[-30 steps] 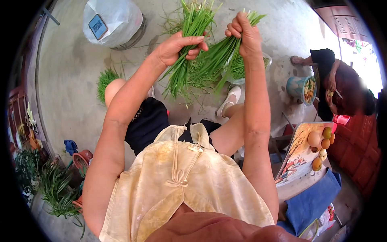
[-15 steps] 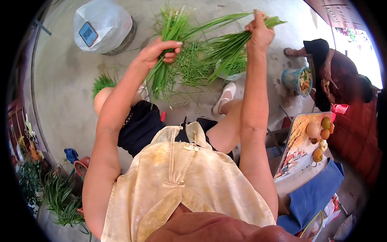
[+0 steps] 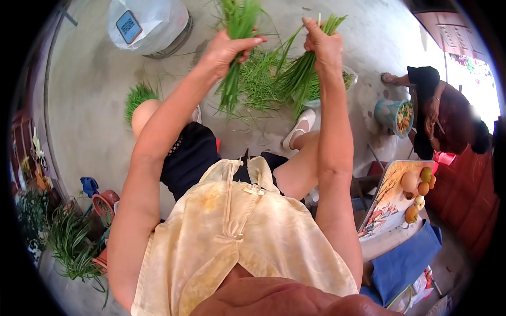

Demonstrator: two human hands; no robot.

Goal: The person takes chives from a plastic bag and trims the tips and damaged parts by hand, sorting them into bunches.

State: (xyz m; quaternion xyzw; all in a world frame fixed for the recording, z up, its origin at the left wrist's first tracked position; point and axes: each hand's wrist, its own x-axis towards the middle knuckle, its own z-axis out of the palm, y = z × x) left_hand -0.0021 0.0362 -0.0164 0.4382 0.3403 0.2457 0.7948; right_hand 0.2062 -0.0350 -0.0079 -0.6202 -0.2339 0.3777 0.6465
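Note:
My left hand (image 3: 226,50) is closed around a thick bunch of chives (image 3: 230,87), whose long green leaves hang below it and stick up above, slightly blurred. To the right, my right hand (image 3: 323,46) grips a second bunch of chives (image 3: 298,76), with its cut ends at the upper right and leaves sloping down to the left. Loose chives (image 3: 258,73) lie scattered on the floor beneath both hands. Behind my right wrist a clear plastic bag (image 3: 349,78) shows, partly hidden. More chives (image 3: 139,96) show beyond my left knee.
A plastic-covered bucket (image 3: 153,26) with a phone (image 3: 129,27) on top stands upper left. Another person (image 3: 448,113) sits at right beside a blue bucket (image 3: 387,117) of food scraps. Fruit lies on a small table (image 3: 382,210) at lower right. Potted plants (image 3: 74,245) stand lower left.
My hands have drawn somewhat closer together. The strands stretched between the two bunches no longer span the gap, and the right bunch hangs more steeply. The view has shifted slightly.

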